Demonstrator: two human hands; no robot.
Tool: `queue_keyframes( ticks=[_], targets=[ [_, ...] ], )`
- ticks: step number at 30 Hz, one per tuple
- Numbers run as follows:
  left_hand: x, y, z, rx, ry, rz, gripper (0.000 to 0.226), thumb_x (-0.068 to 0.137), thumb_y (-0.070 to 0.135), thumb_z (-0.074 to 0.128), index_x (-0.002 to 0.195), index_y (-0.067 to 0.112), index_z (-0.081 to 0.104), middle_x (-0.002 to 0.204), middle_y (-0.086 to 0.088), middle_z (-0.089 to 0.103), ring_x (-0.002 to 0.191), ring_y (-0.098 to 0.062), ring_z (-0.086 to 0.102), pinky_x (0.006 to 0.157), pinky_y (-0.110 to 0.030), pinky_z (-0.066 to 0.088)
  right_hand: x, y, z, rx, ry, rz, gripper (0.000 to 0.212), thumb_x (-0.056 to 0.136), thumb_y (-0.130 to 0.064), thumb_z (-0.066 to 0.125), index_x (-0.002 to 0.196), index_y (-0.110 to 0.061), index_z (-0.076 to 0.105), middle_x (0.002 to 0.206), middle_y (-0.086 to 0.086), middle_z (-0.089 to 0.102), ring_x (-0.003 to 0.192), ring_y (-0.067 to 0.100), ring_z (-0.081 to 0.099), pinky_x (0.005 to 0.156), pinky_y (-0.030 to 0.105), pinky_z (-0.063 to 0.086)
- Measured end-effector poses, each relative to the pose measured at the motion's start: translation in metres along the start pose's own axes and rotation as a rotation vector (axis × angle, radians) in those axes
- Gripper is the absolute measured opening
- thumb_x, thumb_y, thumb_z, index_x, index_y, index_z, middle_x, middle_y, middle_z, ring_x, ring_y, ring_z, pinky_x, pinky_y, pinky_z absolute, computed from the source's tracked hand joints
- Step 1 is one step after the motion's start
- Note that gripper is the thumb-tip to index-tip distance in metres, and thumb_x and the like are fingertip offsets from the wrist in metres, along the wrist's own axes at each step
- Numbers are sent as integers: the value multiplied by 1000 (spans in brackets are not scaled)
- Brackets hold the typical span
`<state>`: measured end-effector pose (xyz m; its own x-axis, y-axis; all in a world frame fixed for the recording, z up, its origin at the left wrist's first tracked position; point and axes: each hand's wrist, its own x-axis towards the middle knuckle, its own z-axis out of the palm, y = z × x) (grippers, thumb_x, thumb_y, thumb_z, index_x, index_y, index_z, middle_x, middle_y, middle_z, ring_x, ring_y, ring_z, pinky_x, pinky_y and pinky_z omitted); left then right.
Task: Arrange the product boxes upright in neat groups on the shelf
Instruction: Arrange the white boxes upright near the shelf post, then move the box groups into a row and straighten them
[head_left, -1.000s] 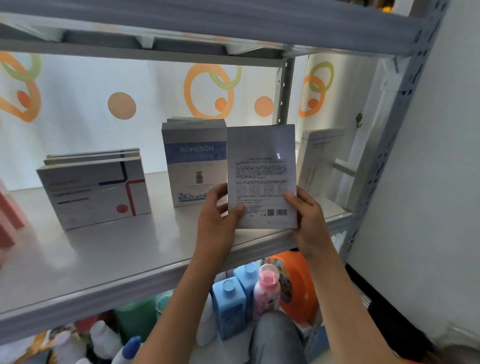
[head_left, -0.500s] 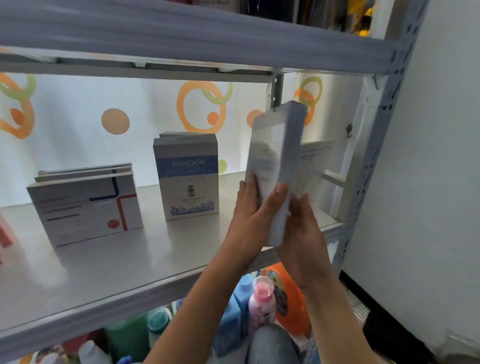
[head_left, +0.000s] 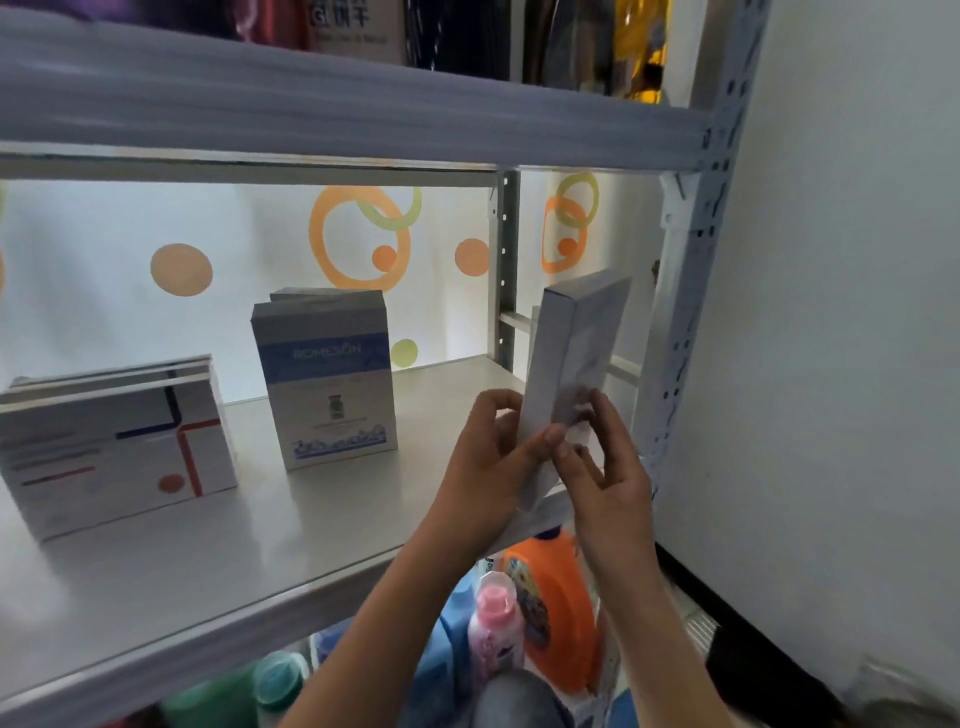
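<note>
A flat white product box (head_left: 574, 358) stands upright and edge-on at the right end of the white shelf (head_left: 218, 561). My left hand (head_left: 493, 462) grips its lower left edge. My right hand (head_left: 605, 467) holds its lower right face. A box (head_left: 324, 379) with a blue ROMESON band stands upright mid-shelf, a second box partly hidden behind it. Further left is a group of wide white boxes (head_left: 114, 452) with blue and red lines, standing on their long edges. A box seen earlier behind the held one is hidden.
The grey upright post (head_left: 691, 312) and a wall close off the right side. An upper shelf beam (head_left: 337, 109) hangs overhead. Below the shelf stand an orange jug (head_left: 556, 608), a pink bottle (head_left: 493, 623) and blue bottles.
The held box turned from facing me to edge-on and moved right and deeper onto the shelf's right end. Both hands followed it. The camera tilted upward.
</note>
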<state>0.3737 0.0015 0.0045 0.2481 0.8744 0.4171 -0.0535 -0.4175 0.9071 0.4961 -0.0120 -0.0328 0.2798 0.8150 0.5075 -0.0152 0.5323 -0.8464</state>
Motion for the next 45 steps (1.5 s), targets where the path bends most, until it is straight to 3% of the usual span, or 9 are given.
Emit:
queue_keyframes(
  ticks=[7, 12, 16, 20, 27, 29, 33, 36, 45],
  targets=[
    [30, -33, 22, 185, 26, -12, 18, 98, 24, 50, 115, 18, 48, 105, 7, 66, 92, -4, 66, 75, -15, 52, 23, 35, -15, -211, 34, -8, 62, 87, -40, 63, 143, -46, 37, 158, -14, 25, 141, 7, 32, 113, 35, 38],
    [54, -44, 27, 478, 205, 17, 24, 98, 26, 51, 117, 15, 60, 107, -2, 54, 94, -15, 56, 77, -22, 47, 35, 55, -16, -346, 65, -60, 60, 93, -24, 64, 135, -55, 36, 159, -16, 13, 144, 5, 22, 118, 37, 30],
    [61, -39, 31, 593, 275, -20, 23, 97, 25, 53, 116, 16, 62, 100, 0, 54, 92, -15, 56, 64, -6, 33, 44, 69, -16, -375, 110, -79, 58, 93, -24, 63, 141, -47, 40, 157, -12, 18, 142, 13, 31, 113, 44, 38],
    [64, -32, 32, 553, 427, -63, 22, 89, 23, 65, 110, 16, 63, 102, 2, 70, 85, -13, 62, 67, -10, 40, 48, 74, -11, -420, 149, -69, 54, 95, -24, 60, 144, -37, 39, 157, -9, 19, 140, 12, 30, 113, 41, 38],
    [66, -33, 36, 587, 392, -39, 17, 92, 19, 61, 107, 19, 69, 104, 6, 71, 82, -7, 60, 59, 2, 33, 53, 76, -10, -428, 201, -19, 53, 94, -30, 61, 143, -33, 40, 155, -4, 24, 139, 15, 32, 113, 41, 37],
    [63, -33, 34, 566, 382, -41, 19, 92, 23, 61, 109, 19, 68, 104, 8, 70, 78, -5, 61, 61, 0, 39, 53, 76, -11, -419, 206, -15, 53, 93, -30, 62, 141, -31, 41, 153, -4, 28, 138, 15, 34, 112, 43, 38],
    [59, -39, 32, 560, 387, -30, 22, 89, 30, 64, 109, 20, 64, 107, 6, 67, 78, -6, 62, 75, -26, 52, 52, 74, -13, -379, 224, -7, 48, 91, -28, 64, 136, -28, 46, 144, -8, 38, 130, 12, 43, 108, 42, 43],
    [56, -39, 33, 552, 361, -32, 23, 90, 30, 64, 110, 20, 63, 107, 7, 65, 74, 0, 57, 67, -14, 44, 50, 71, -12, -357, 232, 8, 44, 91, -27, 65, 132, -29, 48, 139, -10, 42, 126, 12, 47, 105, 41, 46],
    [46, -36, 24, 577, 341, -31, 23, 91, 24, 63, 113, 18, 63, 112, 5, 66, 81, -2, 58, 66, -6, 37, 39, 56, -4, -357, 265, 6, 42, 89, -30, 65, 127, -39, 48, 130, -11, 53, 119, 14, 53, 98, 45, 50]
  ],
)
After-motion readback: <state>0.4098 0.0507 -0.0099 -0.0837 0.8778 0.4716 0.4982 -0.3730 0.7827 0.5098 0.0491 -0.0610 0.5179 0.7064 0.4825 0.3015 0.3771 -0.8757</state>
